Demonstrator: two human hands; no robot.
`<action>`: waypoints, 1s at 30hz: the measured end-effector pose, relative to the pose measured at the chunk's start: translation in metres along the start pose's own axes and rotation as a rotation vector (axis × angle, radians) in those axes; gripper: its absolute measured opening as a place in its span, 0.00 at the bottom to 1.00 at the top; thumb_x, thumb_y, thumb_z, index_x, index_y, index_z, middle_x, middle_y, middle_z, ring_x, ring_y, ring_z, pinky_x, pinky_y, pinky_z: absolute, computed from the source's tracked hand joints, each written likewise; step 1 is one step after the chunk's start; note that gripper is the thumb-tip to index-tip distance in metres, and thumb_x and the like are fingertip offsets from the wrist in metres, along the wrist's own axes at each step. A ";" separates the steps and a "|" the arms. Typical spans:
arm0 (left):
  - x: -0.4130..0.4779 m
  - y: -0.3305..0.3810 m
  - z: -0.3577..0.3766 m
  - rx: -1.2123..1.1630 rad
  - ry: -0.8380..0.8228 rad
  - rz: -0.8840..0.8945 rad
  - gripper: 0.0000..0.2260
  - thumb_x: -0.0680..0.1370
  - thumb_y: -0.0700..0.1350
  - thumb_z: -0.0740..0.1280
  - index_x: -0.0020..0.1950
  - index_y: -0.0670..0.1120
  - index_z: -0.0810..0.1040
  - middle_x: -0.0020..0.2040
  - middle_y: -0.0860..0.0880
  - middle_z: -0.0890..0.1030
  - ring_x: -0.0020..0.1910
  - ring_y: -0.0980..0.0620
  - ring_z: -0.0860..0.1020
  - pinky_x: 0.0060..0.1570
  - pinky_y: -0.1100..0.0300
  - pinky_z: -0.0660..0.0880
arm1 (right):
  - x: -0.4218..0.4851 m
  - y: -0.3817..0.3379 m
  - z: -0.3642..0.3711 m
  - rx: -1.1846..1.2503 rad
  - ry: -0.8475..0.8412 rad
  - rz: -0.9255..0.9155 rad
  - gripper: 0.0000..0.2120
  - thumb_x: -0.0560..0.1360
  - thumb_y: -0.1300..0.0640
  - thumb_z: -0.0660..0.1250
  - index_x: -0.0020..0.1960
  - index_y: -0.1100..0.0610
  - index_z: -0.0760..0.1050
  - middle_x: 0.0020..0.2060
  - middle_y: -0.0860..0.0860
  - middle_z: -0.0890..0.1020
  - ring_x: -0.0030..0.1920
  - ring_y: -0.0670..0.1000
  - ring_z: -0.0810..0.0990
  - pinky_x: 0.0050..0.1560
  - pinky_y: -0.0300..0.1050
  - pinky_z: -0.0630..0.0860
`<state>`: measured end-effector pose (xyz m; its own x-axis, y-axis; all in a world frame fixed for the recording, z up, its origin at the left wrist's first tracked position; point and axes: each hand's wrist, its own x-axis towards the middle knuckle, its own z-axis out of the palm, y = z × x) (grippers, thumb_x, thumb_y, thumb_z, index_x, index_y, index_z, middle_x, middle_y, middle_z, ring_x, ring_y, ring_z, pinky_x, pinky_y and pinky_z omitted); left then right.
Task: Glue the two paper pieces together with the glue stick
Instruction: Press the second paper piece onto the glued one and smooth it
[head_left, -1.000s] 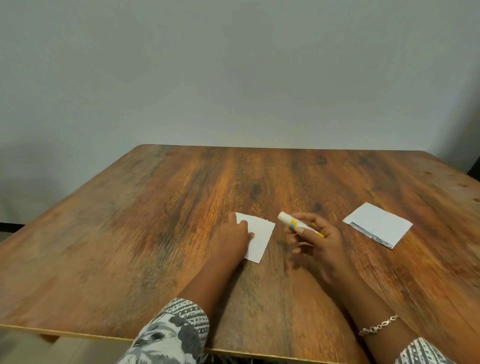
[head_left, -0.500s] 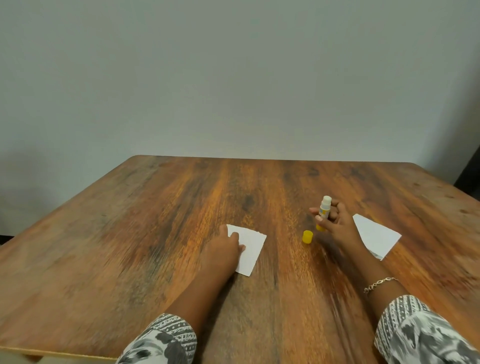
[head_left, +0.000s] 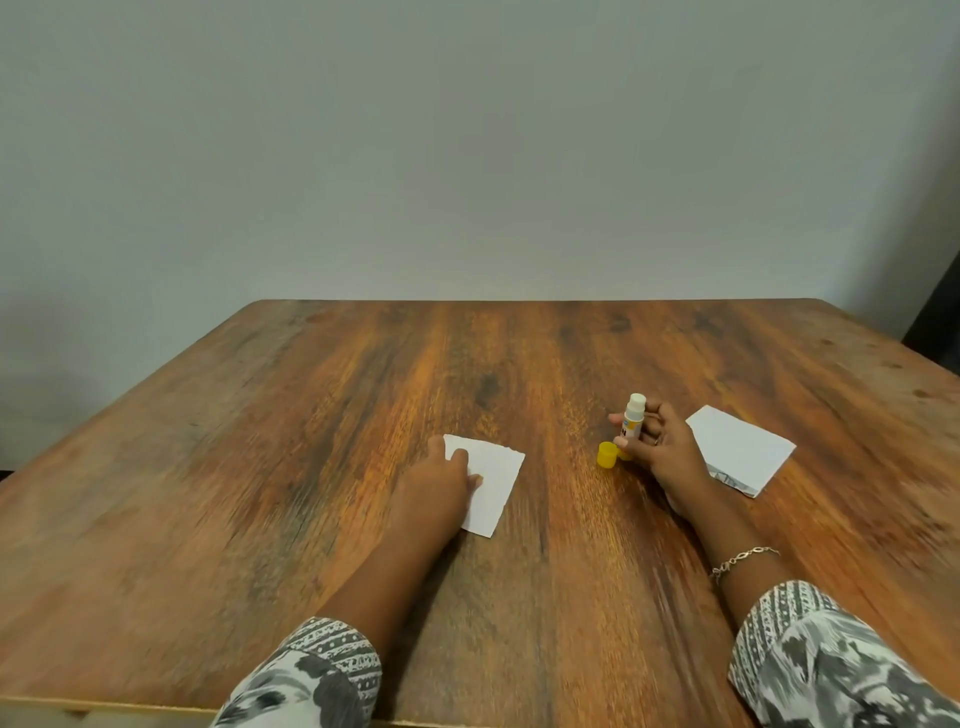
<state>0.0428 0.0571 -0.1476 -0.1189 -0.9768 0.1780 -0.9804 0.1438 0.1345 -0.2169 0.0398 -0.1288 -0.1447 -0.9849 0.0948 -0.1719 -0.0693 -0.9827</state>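
A small white paper piece (head_left: 496, 480) lies on the wooden table (head_left: 311, 441) near the middle. My left hand (head_left: 436, 486) rests flat on its left part, fingers pressing it down. My right hand (head_left: 657, 449) holds the uncapped glue stick (head_left: 634, 415) upright, white tip up. The yellow cap (head_left: 606, 454) stands on the table just left of that hand. A second white paper piece (head_left: 743, 447), folded with a printed edge showing, lies to the right, partly behind my right hand.
The table's far edge meets a plain grey wall (head_left: 467, 156). A dark object (head_left: 935, 317) stands past the table's right corner. A bracelet (head_left: 743, 560) is on my right wrist.
My right hand carried the glue stick right and away from the first paper, turned it upright, and the yellow cap now stands on the table. The left hand stays on the paper.
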 end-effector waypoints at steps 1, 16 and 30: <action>0.000 0.000 0.000 0.001 0.002 -0.001 0.16 0.80 0.53 0.57 0.63 0.46 0.69 0.68 0.44 0.66 0.45 0.53 0.76 0.42 0.62 0.74 | 0.000 0.000 -0.002 0.018 -0.004 0.010 0.24 0.70 0.74 0.65 0.63 0.61 0.65 0.59 0.59 0.77 0.57 0.56 0.76 0.53 0.47 0.75; 0.002 -0.001 0.006 0.027 0.024 -0.005 0.16 0.79 0.54 0.58 0.62 0.46 0.69 0.68 0.44 0.66 0.44 0.53 0.76 0.41 0.61 0.75 | -0.009 -0.002 -0.046 -0.952 0.140 -0.077 0.12 0.72 0.58 0.69 0.53 0.63 0.79 0.52 0.59 0.82 0.51 0.58 0.78 0.48 0.47 0.72; 0.003 -0.002 0.008 0.015 0.041 -0.009 0.16 0.79 0.54 0.58 0.62 0.47 0.69 0.67 0.44 0.67 0.43 0.56 0.74 0.37 0.64 0.71 | -0.004 0.001 -0.032 -1.172 0.259 -0.124 0.08 0.75 0.61 0.62 0.49 0.63 0.78 0.48 0.59 0.82 0.45 0.57 0.80 0.40 0.43 0.68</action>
<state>0.0431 0.0527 -0.1555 -0.1035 -0.9708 0.2166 -0.9838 0.1320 0.1214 -0.2481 0.0489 -0.1249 -0.2323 -0.9115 0.3394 -0.9591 0.1568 -0.2355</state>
